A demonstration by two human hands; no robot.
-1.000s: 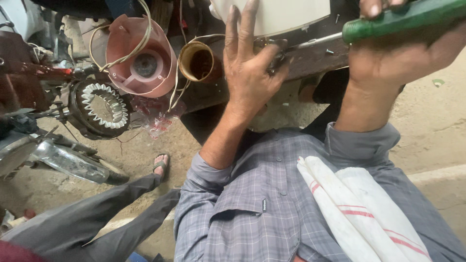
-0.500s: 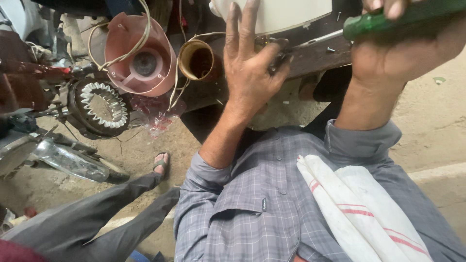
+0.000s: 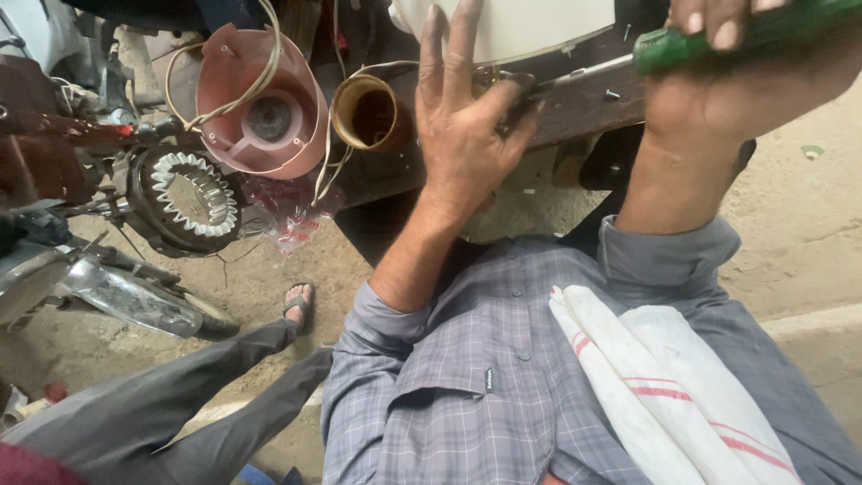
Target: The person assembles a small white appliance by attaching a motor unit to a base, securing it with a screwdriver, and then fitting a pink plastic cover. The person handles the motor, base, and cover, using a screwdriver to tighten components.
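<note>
At the top right of the view, your right hand [image 3: 718, 99] was closed tight around the green handle of a screwdriver [image 3: 745, 36], fingers wrapped over it, with the metal shaft running left toward the dark wooden bench [image 3: 584, 108]. Your left hand [image 3: 462, 126] lay spread, fingers stretched up against the white round casing [image 3: 512, 27], while the thumb and palm pinched in around the shaft's tip, steadying it; that hand gripped nothing fully. Compared with a second before, the handle had tilted and slid slightly rightward, and your left thumb had closed nearer the tip, which suggests you were seating or turning the blade on a small fastener there, though the fastener itself was hidden. Just left of your left hand sat a brass-coloured cup [image 3: 368, 112], then a pink plastic housing [image 3: 256, 103] with pale wire looped around it, and below that a toothed metal ring [image 3: 189, 193]. A striped white cloth [image 3: 664, 395] lay over your shirt.
</note>
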